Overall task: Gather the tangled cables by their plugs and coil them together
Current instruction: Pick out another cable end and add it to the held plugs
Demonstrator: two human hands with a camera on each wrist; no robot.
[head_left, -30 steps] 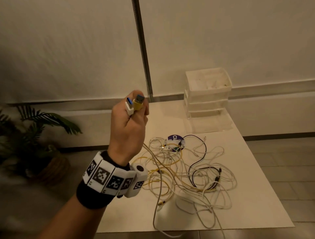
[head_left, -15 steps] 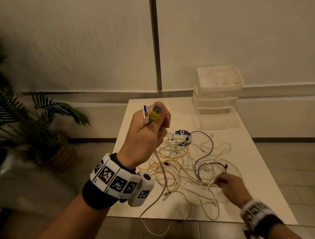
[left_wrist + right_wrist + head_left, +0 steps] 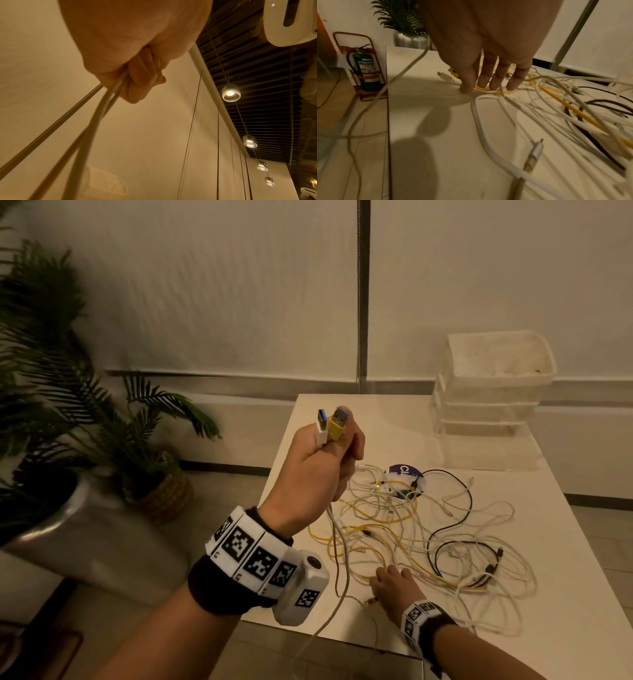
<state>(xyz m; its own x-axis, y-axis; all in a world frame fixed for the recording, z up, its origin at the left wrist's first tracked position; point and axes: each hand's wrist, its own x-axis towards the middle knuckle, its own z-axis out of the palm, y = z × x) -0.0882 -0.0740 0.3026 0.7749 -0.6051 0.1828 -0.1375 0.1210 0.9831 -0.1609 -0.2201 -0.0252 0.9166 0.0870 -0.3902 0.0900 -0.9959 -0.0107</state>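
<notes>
The white plug (image 3: 321, 429) and the yellow plug (image 3: 336, 426) stand side by side with their long axes near upright, metal ends pointing up and slightly away from the person, sticking out of the top of the left hand (image 3: 320, 470). That hand is raised above the near left part of the white table (image 3: 582, 628), forearm rising from below, knuckles toward the camera, fingers curled tight round both plugs; in the left wrist view three cords (image 3: 96, 108), one of them braided, run out from under the curled fingers (image 3: 139, 81) and drop toward the tabletop. Below and to the right of this grip lies the cable tangle (image 3: 442, 539), white, yellow and black loops spread flat on the table. The right hand (image 3: 394, 583) reaches in low, palm down, fingers (image 3: 494, 81) straight and slightly spread, their tips pressing on a yellow cable (image 3: 481, 88) and white strands at the near edge of the tangle, with nothing closed in it. Just beyond its fingertips lie two loose plugs (image 3: 447, 76).
</notes>
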